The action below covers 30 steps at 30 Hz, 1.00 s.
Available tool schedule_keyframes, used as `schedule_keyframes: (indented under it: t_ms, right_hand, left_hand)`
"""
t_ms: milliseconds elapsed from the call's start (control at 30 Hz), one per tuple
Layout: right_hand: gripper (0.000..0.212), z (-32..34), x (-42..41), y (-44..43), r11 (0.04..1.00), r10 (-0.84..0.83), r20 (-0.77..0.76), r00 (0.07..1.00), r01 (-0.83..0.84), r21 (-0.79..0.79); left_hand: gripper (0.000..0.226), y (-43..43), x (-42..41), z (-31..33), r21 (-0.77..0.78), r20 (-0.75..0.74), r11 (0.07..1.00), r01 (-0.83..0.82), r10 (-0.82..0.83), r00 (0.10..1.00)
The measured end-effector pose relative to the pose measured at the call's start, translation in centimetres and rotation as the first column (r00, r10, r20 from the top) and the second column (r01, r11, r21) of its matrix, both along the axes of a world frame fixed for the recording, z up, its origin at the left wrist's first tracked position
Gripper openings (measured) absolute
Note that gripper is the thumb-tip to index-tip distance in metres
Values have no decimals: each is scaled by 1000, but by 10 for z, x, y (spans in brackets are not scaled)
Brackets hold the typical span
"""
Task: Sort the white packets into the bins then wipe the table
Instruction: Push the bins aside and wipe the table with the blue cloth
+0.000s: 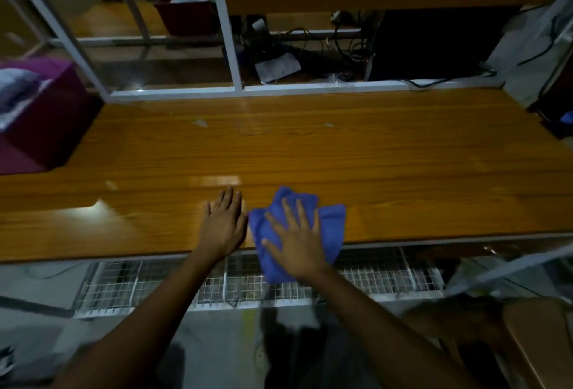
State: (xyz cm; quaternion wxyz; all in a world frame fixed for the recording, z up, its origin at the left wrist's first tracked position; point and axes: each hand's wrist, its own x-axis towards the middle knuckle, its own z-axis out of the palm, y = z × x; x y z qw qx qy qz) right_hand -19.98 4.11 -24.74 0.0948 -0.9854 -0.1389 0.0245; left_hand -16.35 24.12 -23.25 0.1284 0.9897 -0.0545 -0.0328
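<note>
Pressing cloth [333, 227] to bench [341, 153] w/ right grip [297, 246] spread flat, for wiping; left grip [223, 224] flat too, empty, likely bracing.

Single head view, wide-angle, set high over the near edge of the table [387, 153]. Faces forward and down; near edge close, far edge farther off.

My cloth [330, 227] is plain royal blue. The bench [341, 156] beneath it is orange-brown with long wood grain. At nine o'clock I see a magenta bin [46, 131]; at eleven o'clock, a dark red bin [186, 18] behind white frame bars [227, 25]. At six o'clock, white wire mesh [117, 283] in a grid.
</note>
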Motion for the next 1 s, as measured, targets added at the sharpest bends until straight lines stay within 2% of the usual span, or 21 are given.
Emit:
schedule_keyframes:
  t_ms: [67,167,233,333,400,433,533,633,700,767,900,933,1000]
  right_hand:
    - [68,2,-4,1,991,132,31,991,-132,-7]
    - [82,4,13,-24,987,157,36,987,-158,6]
    - [88,7,35,-38,999,43,-11,999,-43,19]
    - [71,12,62,-22,982,-188,-84,979,190,21]
    - [70,11,70,5,971,-232,-116,966,236,27]
    - [72,10,69,19,981,-186,-111,976,191,37]
    - [81,7,53,44,994,108,-97,989,-106,17]
    - [90,12,51,28,980,199,-56,978,-200,4]
    - [84,11,64,10,993,116,-34,993,-116,1]
    - [78,9,89,-2,999,-44,-33,998,45,17]
    - [70,15,135,24,942,-329,-135,934,335,22]
    - [70,15,141,38,943,-328,-128,936,333,20]
    - [76,17,142,61,986,-164,-131,978,168,19]
  left_hand:
    - [71,13,-7,0,-20,11,998,-55,55,998]
    - [69,36,-13,0,-1,28,992,-126,126,992]
    - [70,48,-15,0,20,9,991,-134,134,991]
    - [71,58,-12,-1,18,-10,990,-137,137,991]
    - [71,60,-4,0,6,-2,989,-151,151,989]
    - [70,61,1,-1,6,5,988,-156,156,988]
    - [69,68,15,-1,-1,13,989,-145,145,989]
    - [68,77,25,-3,-9,15,991,-133,133,991]
    - [66,81,29,-4,-1,14,993,-120,120,993]
    - [63,84,36,-4,6,9,995,-101,101,995]
    - [62,85,63,0,10,9,997,-77,77,997]
    - [61,84,69,1,4,9,997,-82,82,997]
    - [61,83,82,1,-2,19,995,-99,99,995]
